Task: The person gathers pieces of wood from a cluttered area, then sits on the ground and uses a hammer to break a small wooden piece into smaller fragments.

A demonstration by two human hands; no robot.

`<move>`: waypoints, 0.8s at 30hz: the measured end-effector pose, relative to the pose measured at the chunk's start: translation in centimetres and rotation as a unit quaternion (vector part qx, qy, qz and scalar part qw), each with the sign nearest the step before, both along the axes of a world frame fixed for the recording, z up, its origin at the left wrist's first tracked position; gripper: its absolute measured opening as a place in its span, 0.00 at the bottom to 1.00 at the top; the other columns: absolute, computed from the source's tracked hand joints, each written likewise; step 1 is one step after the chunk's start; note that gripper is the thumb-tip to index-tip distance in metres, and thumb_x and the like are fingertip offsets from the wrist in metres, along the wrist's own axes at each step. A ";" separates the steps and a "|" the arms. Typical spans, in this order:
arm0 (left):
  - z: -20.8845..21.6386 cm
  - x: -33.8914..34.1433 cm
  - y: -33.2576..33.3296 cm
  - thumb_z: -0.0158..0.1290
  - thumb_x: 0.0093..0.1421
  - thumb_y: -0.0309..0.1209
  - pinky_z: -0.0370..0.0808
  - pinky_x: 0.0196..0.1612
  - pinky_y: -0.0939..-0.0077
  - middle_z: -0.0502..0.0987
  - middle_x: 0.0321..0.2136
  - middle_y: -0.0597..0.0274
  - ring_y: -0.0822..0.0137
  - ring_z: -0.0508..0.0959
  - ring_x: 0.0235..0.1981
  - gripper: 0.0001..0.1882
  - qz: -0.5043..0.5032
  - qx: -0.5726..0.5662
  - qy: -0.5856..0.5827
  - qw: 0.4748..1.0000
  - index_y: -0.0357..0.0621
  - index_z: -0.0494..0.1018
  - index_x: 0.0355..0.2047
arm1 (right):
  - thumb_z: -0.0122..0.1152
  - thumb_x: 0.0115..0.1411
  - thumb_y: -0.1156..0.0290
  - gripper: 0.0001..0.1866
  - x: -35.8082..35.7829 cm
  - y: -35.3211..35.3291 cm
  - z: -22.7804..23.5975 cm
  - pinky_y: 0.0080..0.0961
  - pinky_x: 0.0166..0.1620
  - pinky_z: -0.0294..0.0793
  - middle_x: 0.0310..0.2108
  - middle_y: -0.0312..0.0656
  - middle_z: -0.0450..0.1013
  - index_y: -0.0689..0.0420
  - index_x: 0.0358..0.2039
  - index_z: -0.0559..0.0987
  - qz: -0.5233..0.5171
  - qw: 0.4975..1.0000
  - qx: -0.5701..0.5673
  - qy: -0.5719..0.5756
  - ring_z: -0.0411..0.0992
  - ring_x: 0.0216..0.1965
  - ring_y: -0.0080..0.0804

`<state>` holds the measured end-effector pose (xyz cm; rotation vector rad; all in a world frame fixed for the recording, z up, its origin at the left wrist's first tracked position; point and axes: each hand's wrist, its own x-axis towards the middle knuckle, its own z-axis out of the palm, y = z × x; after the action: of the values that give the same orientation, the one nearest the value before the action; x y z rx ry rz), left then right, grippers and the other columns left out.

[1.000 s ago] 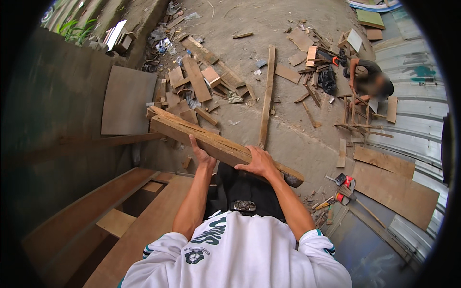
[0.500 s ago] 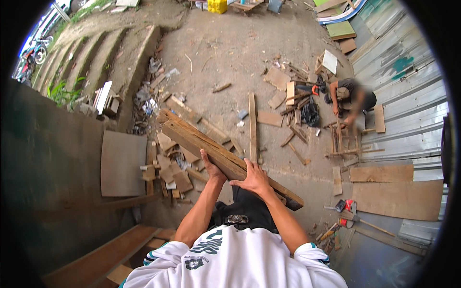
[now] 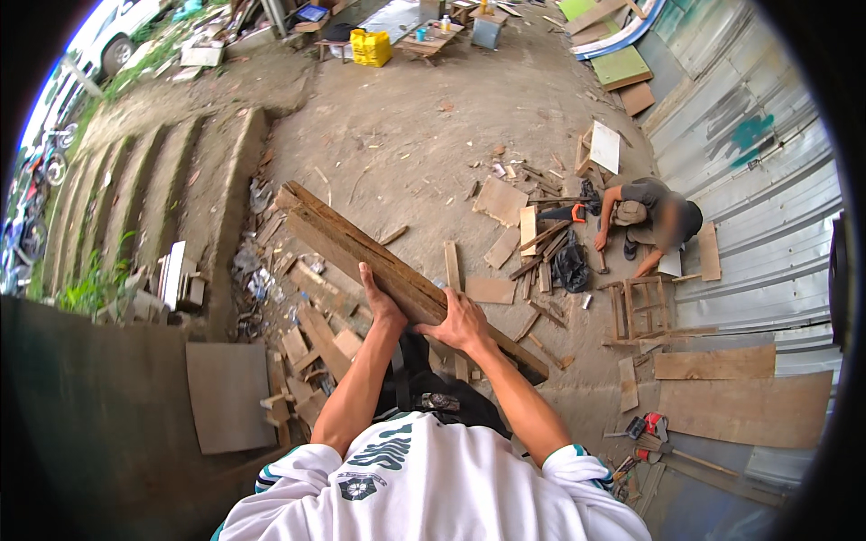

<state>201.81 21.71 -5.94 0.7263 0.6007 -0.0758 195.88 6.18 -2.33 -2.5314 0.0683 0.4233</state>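
Observation:
A long, rough wooden beam runs slantwise in front of me, its far end up to the left and its near end down to the right. A split follows its length. My left hand supports it from the near side, the palm against the wood and the fingers pointing up. Farther right along the beam, my right hand grips it with the fingers over the top. The wood hides part of both hands' grip.
Scrap boards lie piled on the ground at left, beside concrete steps. At right, a person crouches near a small wooden frame, a hammer and a black bag. Tools lie at lower right.
My view has tilted up, showing more of the far yard. The beam stays in both hands, shifted slightly left. The crouching person's arm now reaches toward the hammer.

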 end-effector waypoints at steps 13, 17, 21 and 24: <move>-3.3 49.5 -16.8 0.49 0.50 0.74 0.72 0.53 0.52 0.75 0.46 0.49 0.50 0.75 0.47 0.50 -0.201 -0.015 -0.016 0.979 0.43 0.67 0.56 | 0.77 0.40 0.41 0.60 44.8 -11.6 -4.7 0.52 0.54 0.69 0.52 0.62 0.67 0.65 0.64 0.58 -0.170 0.977 -0.026 -0.130 0.68 0.54 0.59; -0.2 61.9 -21.3 0.50 0.51 0.73 0.73 0.53 0.51 0.74 0.46 0.47 0.50 0.76 0.47 0.50 -0.231 -0.004 -0.042 0.972 0.40 0.66 0.56 | 0.79 0.37 0.43 0.59 57.2 -15.7 -1.9 0.51 0.54 0.70 0.50 0.61 0.71 0.64 0.62 0.60 -0.204 0.966 0.016 -0.159 0.71 0.52 0.59; 2.1 73.2 -26.5 0.48 0.52 0.73 0.68 0.57 0.50 0.71 0.51 0.49 0.50 0.72 0.53 0.50 -0.228 0.005 -0.012 0.974 0.44 0.62 0.61 | 0.80 0.36 0.46 0.55 69.2 -21.9 -1.5 0.46 0.53 0.72 0.50 0.60 0.71 0.64 0.58 0.64 -0.187 0.971 0.069 -0.133 0.71 0.52 0.58; 0.9 82.2 -30.5 0.48 0.53 0.73 0.64 0.61 0.52 0.68 0.54 0.52 0.52 0.68 0.56 0.50 -0.197 0.013 -0.010 0.980 0.48 0.60 0.63 | 0.79 0.37 0.47 0.53 78.8 -26.2 -2.6 0.46 0.53 0.72 0.50 0.61 0.71 0.65 0.57 0.66 -0.176 0.976 0.064 -0.116 0.71 0.51 0.58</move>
<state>284.01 -8.80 -5.09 0.8625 0.4324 -0.4280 274.67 -20.04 -4.95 -2.3584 0.3805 -0.0087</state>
